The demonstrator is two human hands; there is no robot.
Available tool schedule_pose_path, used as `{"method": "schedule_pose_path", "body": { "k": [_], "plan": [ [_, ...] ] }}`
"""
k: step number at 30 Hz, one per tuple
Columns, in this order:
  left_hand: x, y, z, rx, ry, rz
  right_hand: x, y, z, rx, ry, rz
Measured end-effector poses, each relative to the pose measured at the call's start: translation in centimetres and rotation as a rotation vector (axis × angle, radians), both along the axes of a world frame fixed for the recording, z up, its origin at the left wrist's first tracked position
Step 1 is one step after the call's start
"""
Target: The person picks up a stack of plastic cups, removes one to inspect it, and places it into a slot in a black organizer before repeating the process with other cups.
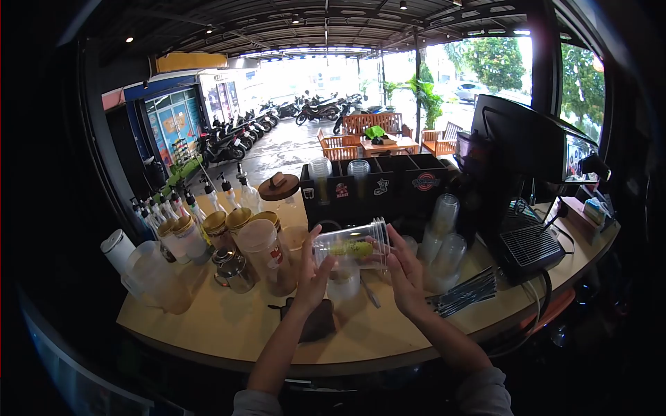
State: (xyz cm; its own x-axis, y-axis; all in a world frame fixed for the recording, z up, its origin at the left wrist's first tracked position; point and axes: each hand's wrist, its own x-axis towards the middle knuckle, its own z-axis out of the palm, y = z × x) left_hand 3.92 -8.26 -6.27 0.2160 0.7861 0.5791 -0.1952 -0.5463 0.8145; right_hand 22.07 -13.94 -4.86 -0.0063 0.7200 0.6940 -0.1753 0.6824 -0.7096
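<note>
Sideways between my hands, above the counter, is a short stack of clear plastic cups (347, 239) with a yellow-green print. My left hand (313, 277) presses on the base end, thumb in front. At the rim end, my right hand (406, 274) holds the other side, its fingers up along the stacked rims. Below the cups stands a clear container (343, 286), partly covered by them. A dark pouch (307, 321) lies by my left wrist, and a bundle of dark straws (468, 292) is to the right of my right hand.
Tall stacks of clear cups (445, 256) stand at right, beside a black machine (524, 239). A black divided organizer (378, 187) lines the back. On the left are a lidded tub (266, 256), a metal pot (233, 272), a pitcher (158, 277) and several pump bottles (210, 197).
</note>
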Motion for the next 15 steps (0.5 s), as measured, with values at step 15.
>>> {"method": "schedule_pose_path", "body": {
  "k": [15],
  "plan": [
    [1.0,0.7,0.7,-0.215,-0.264,-0.053,0.8,0.0,0.0,-0.095,0.085,0.133]
  ]
}}
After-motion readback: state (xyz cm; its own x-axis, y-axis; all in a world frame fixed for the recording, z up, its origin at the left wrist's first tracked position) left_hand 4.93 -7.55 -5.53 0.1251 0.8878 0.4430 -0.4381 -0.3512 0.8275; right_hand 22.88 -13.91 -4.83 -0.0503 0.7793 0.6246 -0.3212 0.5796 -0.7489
